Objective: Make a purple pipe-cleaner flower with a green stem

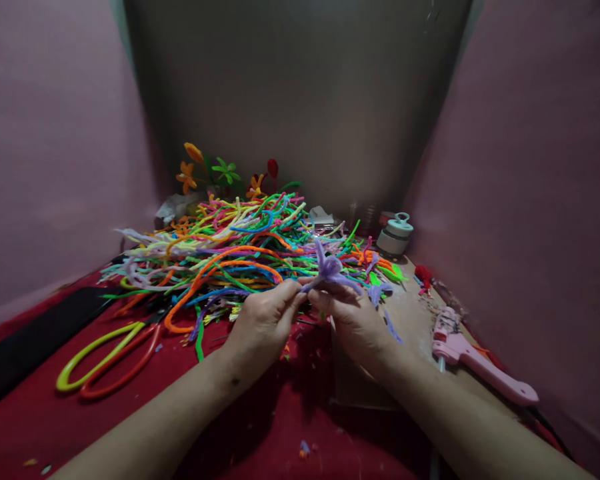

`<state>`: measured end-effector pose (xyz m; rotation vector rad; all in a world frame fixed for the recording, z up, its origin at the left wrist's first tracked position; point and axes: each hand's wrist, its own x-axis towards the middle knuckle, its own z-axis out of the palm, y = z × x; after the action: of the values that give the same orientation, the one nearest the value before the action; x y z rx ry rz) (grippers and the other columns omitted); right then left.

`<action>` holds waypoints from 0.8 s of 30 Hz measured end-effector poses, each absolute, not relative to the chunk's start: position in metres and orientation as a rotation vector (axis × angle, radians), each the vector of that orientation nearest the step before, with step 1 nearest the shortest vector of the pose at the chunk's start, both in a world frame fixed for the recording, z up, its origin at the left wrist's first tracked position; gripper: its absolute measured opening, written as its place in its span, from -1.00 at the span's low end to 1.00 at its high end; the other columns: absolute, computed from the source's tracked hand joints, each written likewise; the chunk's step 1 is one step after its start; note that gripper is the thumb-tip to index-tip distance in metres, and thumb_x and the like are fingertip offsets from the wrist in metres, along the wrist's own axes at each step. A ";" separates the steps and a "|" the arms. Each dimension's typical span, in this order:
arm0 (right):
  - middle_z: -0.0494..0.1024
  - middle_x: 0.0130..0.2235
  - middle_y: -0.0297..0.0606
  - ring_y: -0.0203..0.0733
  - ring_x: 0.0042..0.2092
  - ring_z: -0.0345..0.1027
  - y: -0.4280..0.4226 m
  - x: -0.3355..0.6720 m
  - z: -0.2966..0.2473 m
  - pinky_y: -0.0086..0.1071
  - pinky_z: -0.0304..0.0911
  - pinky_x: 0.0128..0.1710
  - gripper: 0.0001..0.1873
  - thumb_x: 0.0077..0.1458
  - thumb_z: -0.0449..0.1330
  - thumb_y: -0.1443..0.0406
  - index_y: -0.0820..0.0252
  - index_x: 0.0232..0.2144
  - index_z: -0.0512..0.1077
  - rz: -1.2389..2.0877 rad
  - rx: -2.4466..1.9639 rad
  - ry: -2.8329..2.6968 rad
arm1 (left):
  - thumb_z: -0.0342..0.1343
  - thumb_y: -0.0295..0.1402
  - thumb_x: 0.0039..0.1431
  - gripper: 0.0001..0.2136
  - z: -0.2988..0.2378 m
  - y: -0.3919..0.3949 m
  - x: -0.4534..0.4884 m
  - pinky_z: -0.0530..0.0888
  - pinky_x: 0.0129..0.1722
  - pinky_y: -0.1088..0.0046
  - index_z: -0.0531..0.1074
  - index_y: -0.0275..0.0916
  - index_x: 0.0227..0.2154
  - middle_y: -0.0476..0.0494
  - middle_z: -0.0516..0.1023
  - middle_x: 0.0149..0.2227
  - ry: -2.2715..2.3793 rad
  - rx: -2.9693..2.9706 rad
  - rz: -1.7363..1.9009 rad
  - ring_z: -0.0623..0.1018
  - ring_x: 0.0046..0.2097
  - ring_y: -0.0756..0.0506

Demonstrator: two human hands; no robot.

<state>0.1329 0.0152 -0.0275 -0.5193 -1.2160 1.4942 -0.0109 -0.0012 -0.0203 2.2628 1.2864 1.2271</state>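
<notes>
Both my hands meet over the red cloth and pinch a small purple pipe-cleaner flower (330, 270) between them. My left hand (263, 323) has its fingers closed on the flower's left side. My right hand (353, 320) grips it from below and to the right, fingers closed. The purple petals stick up and outward above my fingertips. Just behind lies a big heap of coloured pipe cleaners (230, 250).
Large scissors with yellow and orange handles (110, 357) lie at the left on the red cloth (290, 427). A pink glue gun (473, 360) rests at the right. A round teal-topped container (395, 235) and finished pipe-cleaner flowers (220, 172) stand at the back. Walls close in on three sides.
</notes>
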 end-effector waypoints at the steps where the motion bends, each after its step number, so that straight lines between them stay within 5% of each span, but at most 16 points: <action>1: 0.48 -0.43 -0.39 -0.31 -0.34 0.29 0.015 0.133 -0.027 -0.40 0.20 -0.23 -0.85 -0.11 0.28 0.38 0.10 -0.39 0.52 1.493 -0.525 -1.232 | -0.11 -0.37 0.18 -0.81 -0.018 -0.001 -0.011 0.23 -0.50 0.59 0.36 -0.25 -0.46 0.04 0.33 -0.55 1.286 2.208 1.231 0.29 -0.51 0.07; 11: 0.41 -0.50 -0.40 -0.37 -0.47 0.16 0.019 0.133 -0.024 -0.45 0.15 -0.40 -0.92 -0.08 0.26 0.27 0.14 -0.45 0.51 1.458 -0.562 -1.263 | 0.04 -0.27 0.07 -0.75 0.000 -0.006 -0.005 0.03 -0.70 0.61 0.24 -0.26 -0.63 0.12 0.14 -0.69 1.105 1.442 1.114 0.09 -0.66 0.12; 24: 0.41 -0.55 -0.39 -0.38 -0.50 0.19 0.018 0.134 -0.022 -0.44 0.10 -0.43 -0.95 -0.10 0.25 0.33 0.22 -0.53 0.47 1.712 -0.441 -1.201 | 0.00 -0.28 0.14 -0.83 -0.007 -0.005 -0.014 -0.02 -0.81 0.66 0.34 -0.25 -0.47 0.19 0.10 -0.73 0.559 0.941 0.783 -0.11 -0.77 0.18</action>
<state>0.1344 0.0181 -0.0222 -0.4413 -1.2011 1.7116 -0.0137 -0.0045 -0.0066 0.9408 0.5587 0.7829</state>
